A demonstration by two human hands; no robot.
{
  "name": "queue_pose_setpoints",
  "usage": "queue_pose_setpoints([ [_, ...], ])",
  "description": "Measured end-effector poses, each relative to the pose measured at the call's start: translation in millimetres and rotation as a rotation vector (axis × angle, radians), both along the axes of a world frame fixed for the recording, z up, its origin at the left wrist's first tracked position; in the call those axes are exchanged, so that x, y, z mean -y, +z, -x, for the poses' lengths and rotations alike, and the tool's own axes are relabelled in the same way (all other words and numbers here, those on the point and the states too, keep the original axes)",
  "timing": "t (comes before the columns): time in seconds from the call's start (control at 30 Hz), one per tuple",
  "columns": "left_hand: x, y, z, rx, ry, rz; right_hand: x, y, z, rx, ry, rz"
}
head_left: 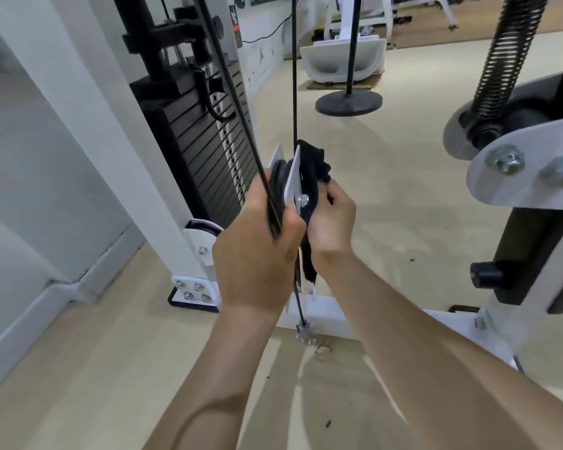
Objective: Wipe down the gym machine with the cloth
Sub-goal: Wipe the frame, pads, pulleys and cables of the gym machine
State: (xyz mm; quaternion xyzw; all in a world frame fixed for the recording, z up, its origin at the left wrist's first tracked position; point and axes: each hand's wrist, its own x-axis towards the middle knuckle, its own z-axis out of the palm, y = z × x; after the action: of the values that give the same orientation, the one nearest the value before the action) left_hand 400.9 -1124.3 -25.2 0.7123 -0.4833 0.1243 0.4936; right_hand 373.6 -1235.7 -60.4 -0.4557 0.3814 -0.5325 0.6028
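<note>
Left hand (257, 245) grips the black pulley wheel (277, 186) in its white metal bracket plate (292, 186); right hand (332, 219) clutches the bunched black cloth (312, 164) against the plate's right face, on the white-framed gym machine (127, 164) near its black weight stack (208, 147).

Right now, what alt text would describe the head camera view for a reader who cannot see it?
The person's left hand grips a white-plated cable pulley on a gym machine, while the right hand holds a black cloth against its side. A black weight stack stands behind, to the left.
</note>
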Motion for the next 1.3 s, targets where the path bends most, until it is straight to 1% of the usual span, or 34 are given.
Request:
queue_pose_setpoints([
  [0.07, 0.7, 0.8, -3.5, -0.015, 0.010, 0.008, -5.4, 1.8, -6.9, 0.019, -0.040, -0.016],
  [0.13, 1.0, -0.4, -7.4, -0.010, 0.001, 0.008, -6.2, 1.9, -7.5, 0.046, -0.035, -0.062],
  [0.2, -0.7, -0.7, -10.5, 0.009, -0.019, 0.007, -1.9, 7.4, 2.7, 0.139, 0.103, -0.177],
  [0.27, -0.9, 0.2, -11.9, 0.025, -0.037, 0.004, 10.9, 15.5, 15.1, 0.295, 0.162, -0.300],
  [0.3, 0.4, 0.3, -11.4, 0.025, -0.049, 0.004, 18.3, 22.0, 20.3, 0.367, 0.130, -0.329],
  [0.37, 4.5, -0.1, -7.2, 0.021, -0.057, -0.007, 29.5, 30.7, 23.2, 0.381, -0.009, -0.286],
  [0.43, 5.6, -1.1, -2.3, 0.027, -0.049, -0.021, 24.8, 31.6, 20.5, 0.453, -0.043, -0.273],
  [0.47, 5.0, -1.1, -2.0, 0.027, -0.044, -0.013, 20.5, 26.5, 17.1, 0.447, -0.042, -0.243],
  [0.5, 4.5, -1.2, -3.1, 0.022, -0.039, -0.001, 15.4, 19.5, 13.3, 0.363, -0.067, -0.184],
  [0.53, 3.6, -1.4, -5.3, 0.014, -0.035, 0.012, 11.8, 11.2, 8.9, 0.223, -0.090, -0.112],
  [0.6, 2.0, -1.1, -10.6, 0.008, -0.032, 0.028, 9.0, -6.5, 0.3, -0.126, -0.133, 0.086],
  [0.73, 2.5, 0.3, -16.1, -0.021, -0.060, 0.026, -6.9, -47.1, 12.0, -0.517, -0.120, 0.401],
  [0.8, 5.9, 1.6, -13.8, -0.021, -0.048, 0.008, -25.5, -75.7, 31.4, -0.765, -0.076, 0.556],
  [0.87, 8.8, 2.8, -9.8, -0.015, -0.053, -0.007, -43.7, -104.8, 45.9, -1.056, 0.039, 0.612],
  [0.9, 10.3, 2.6, -7.9, -0.018, -0.065, -0.009, -49.3, -118.0, 50.7, -1.098, 0.117, 0.534],
  [0.93, 10.7, 1.4, -5.8, -0.028, -0.080, -0.006, -54.0, -125.7, 56.0, -1.054, 0.180, 0.411],
  [0.97, 10.1, 0.8, -4.5, -0.038, -0.094, 0.001, -58.0, -124.5, 61.5, -0.870, 0.184, 0.232],
  [1.0, 9.1, 0.8, -4.4, -0.044, -0.103, 0.008, -57.9, -121.3, 64.4, -0.630, 0.103, 0.059],
  [1.03, 8.0, 1.0, -5.0, -0.043, -0.103, 0.008, -52.3, -112.2, 65.0, -0.409, -0.009, -0.046],
  [1.07, 7.0, 1.0, -6.2, -0.036, -0.096, 0.002, -38.9, -100.6, 63.3, -0.236, -0.105, -0.065],
  [1.1, 6.6, 0.4, -6.7, -0.026, -0.088, -0.005, -23.7, -86.7, 59.5, -0.081, -0.138, -0.059],
  [1.13, 6.2, 0.1, -6.5, -0.020, -0.082, -0.010, -7.5, -72.8, 52.2, -0.011, -0.114, -0.034],
  [1.17, 5.7, 0.2, -4.9, -0.017, -0.079, -0.015, 5.9, -59.9, 43.6, 0.032, -0.045, -0.030],
  [1.23, 4.3, 1.9, -1.8, 0.003, -0.083, -0.038, 14.2, -54.0, 24.6, -0.127, 0.095, 0.025],
  [1.27, 3.7, 2.4, -2.0, 0.024, -0.077, -0.052, 12.9, -56.4, 16.8, -0.169, 0.106, -0.003],
  [1.3, 2.7, 2.9, -3.6, 0.042, -0.067, -0.060, 9.0, -64.4, 11.9, -0.125, 0.176, -0.069],
])
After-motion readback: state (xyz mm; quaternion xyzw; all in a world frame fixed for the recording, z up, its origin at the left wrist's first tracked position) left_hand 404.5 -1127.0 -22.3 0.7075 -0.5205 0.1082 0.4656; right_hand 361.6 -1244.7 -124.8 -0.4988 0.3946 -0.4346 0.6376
